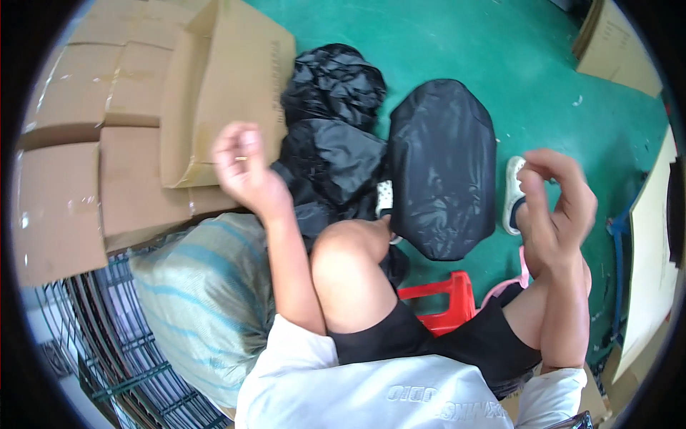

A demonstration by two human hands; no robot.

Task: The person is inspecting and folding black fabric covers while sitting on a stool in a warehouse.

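My left hand is raised in front of the open cardboard box, its fingers curled in. A tiny yellowish band shows at those fingers; whether it is a ring or something held, I cannot tell. On the right, my right hand hangs above my right leg, fingers bent and thumb apart from them, with nothing visible between. Between my feet a long bundle wrapped in shiny black covering lies on the floor. Neither hand touches it. Loose black plastic or fabric is heaped to its left.
Cardboard boxes are stacked at the left, with an open one on top. A striped woven sack and metal racks stand nearer. A red plastic stool is between my legs. Flat cardboard leans at the right.
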